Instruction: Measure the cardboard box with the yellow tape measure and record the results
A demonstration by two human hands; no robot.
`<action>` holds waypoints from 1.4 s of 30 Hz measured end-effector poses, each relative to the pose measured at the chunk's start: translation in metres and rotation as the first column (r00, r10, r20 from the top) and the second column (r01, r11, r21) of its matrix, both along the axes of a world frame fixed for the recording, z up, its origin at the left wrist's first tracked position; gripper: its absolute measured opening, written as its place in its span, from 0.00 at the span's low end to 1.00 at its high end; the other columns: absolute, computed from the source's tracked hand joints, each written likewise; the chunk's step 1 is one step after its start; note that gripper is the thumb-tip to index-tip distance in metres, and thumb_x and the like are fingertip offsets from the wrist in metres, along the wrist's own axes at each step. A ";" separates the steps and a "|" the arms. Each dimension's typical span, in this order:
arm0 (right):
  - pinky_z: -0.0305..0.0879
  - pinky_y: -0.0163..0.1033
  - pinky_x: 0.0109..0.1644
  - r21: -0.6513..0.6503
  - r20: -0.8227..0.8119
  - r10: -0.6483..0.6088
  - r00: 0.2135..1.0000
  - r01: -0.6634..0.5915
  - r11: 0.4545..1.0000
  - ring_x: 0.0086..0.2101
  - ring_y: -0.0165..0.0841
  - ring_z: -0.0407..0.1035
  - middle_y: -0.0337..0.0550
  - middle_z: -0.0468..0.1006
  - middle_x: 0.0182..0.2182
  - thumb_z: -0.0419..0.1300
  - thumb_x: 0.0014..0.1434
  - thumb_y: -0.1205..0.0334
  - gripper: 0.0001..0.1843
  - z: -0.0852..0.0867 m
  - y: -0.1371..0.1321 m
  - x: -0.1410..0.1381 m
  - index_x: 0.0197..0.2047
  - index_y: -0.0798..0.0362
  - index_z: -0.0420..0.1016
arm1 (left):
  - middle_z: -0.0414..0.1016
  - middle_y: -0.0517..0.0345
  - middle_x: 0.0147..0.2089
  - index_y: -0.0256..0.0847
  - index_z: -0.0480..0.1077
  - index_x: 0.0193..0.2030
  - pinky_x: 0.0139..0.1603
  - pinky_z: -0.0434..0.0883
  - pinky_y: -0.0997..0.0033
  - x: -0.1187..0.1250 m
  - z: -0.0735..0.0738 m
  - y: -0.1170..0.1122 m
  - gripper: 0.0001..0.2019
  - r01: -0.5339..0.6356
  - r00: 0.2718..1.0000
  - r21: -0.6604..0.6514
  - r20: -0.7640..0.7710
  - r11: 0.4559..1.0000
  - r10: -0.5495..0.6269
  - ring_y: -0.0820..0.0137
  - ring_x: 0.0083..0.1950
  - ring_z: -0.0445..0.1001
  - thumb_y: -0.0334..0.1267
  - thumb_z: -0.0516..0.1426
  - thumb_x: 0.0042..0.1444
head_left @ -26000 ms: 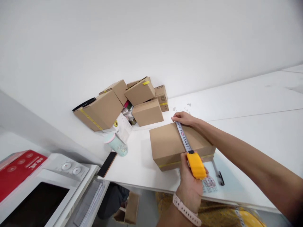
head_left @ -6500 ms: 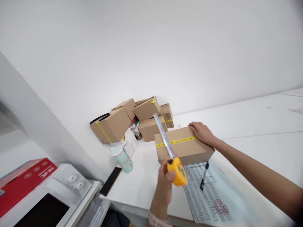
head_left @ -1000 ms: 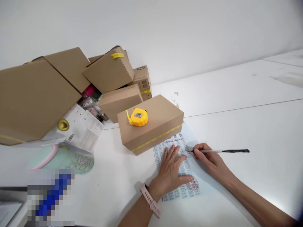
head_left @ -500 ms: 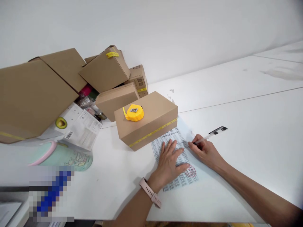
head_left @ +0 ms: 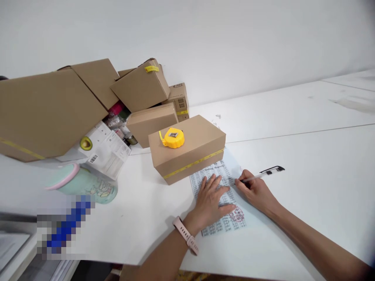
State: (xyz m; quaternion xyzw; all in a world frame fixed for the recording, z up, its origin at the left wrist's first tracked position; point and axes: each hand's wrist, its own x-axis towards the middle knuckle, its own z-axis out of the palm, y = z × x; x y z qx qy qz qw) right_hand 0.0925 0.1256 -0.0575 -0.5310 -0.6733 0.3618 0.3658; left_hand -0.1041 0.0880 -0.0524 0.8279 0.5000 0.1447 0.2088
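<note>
A printed sheet of paper with a red stamp lies on the white table. My left hand, a pink band on its wrist, rests flat on the sheet with fingers spread. Between the fingers of my right hand is a pen, its tip down at the paper's right part and its clip end pointing up to the right. A closed cardboard box covers the top of the sheet. On that box sits a yellow tape measure with a short end of tape out.
More cardboard boxes are piled at the back left against the wall. A white package with an avocado picture lies in front of them. Nearer, a mint tumbler with a pink rim stands beside a pixelated blue patch. A seam crosses the table.
The view has shifted slightly, so the boxes and tumbler appear further right. My left hand stays flat on the sheet. The pen in my right hand is tilted slightly lower.
</note>
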 end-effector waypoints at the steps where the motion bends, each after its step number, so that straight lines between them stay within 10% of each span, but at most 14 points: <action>1: 0.51 0.36 0.24 -0.003 -0.005 0.003 1.000 -0.003 1.000 0.20 0.28 0.52 0.30 0.57 0.17 0.57 0.60 0.50 0.14 0.000 0.000 0.000 0.28 0.47 0.61 | 0.52 0.48 0.75 0.45 0.68 0.62 0.76 0.41 0.49 0.000 0.000 0.000 0.27 0.002 1.000 0.001 0.000 1.000 -0.002 0.59 0.77 0.43 0.53 0.61 0.59; 42: 0.48 0.35 0.23 0.003 0.042 0.003 0.999 -0.003 1.000 0.19 0.27 0.49 0.29 0.56 0.17 0.55 0.60 0.51 0.14 0.000 0.001 0.002 0.28 0.48 0.60 | 0.51 0.45 0.75 0.43 0.67 0.63 0.76 0.41 0.49 0.000 0.000 -0.001 0.27 0.010 1.000 0.009 -0.019 1.000 -0.010 0.59 0.77 0.42 0.53 0.60 0.61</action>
